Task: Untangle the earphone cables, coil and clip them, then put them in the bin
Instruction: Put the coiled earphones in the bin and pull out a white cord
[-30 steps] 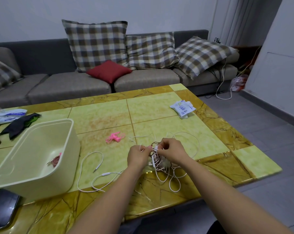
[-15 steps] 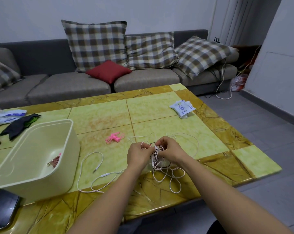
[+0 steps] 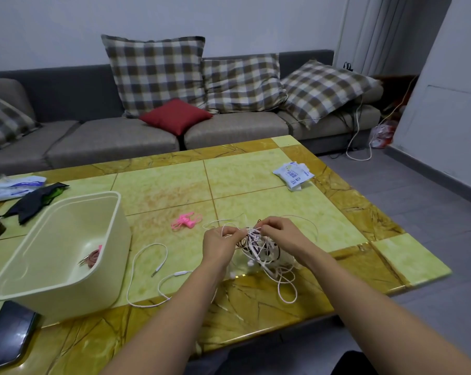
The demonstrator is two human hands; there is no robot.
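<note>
Grey sofa (image 3: 147,136) with plaid cushions fills the far side of my feed, and in front of it stands the green-and-amber tiled table (image 3: 256,182). On the table's left part I see the cream bin (image 3: 61,255), standing upright. Over the near middle of the table, the left hand (image 3: 219,244) and the right hand (image 3: 281,236) are close together. The curled fingertips of each pinch strands at the top of the earphone tangle (image 3: 258,247), a knot of white and dark cables whose lower loops lie on the table near its edge. Left of the tangle, a single white cable (image 3: 147,266) lies loose between the hands and the bin. A small pink clip (image 3: 187,221) sits on the table just beyond the left hand, touching neither. Smallest on my screen is one reddish coiled earphone (image 3: 92,259) on the bin's floor.
</note>
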